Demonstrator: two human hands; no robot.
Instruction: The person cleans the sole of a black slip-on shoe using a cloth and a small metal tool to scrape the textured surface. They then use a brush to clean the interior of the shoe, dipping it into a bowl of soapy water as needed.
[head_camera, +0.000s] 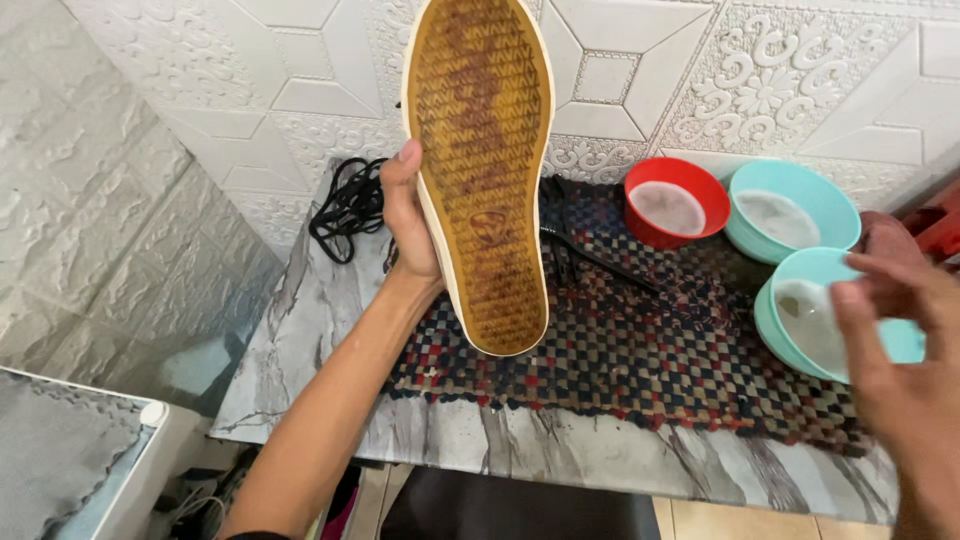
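In the head view, the left hand (408, 225) rises from the lower left of the frame and grips a shoe (480, 170) by its side edge, fingers clenched around it, thumb on the near rim. The shoe is held upright with its worn tan sole facing the camera, toe at the top centre of the frame and heel low over the woven mat (640, 350), so it hides part of the mat and the wall behind it. At the right edge the right hand (900, 340) hovers, blurred, in front of the nearer teal bowl (800, 320); its fingers look loosely spread and grasp nothing, though the blur makes that hard to confirm. A second teal bowl (790, 210) sits behind it, touching or just beside it, and a red bowl (676, 202) stands to its left; all three hold something pale. A dark brush (590, 255) lies on the mat just right of the shoe, partly hidden by it. Black laces (345, 205) lie tangled on the marble surface (560, 445) at the upper left, behind the left hand.
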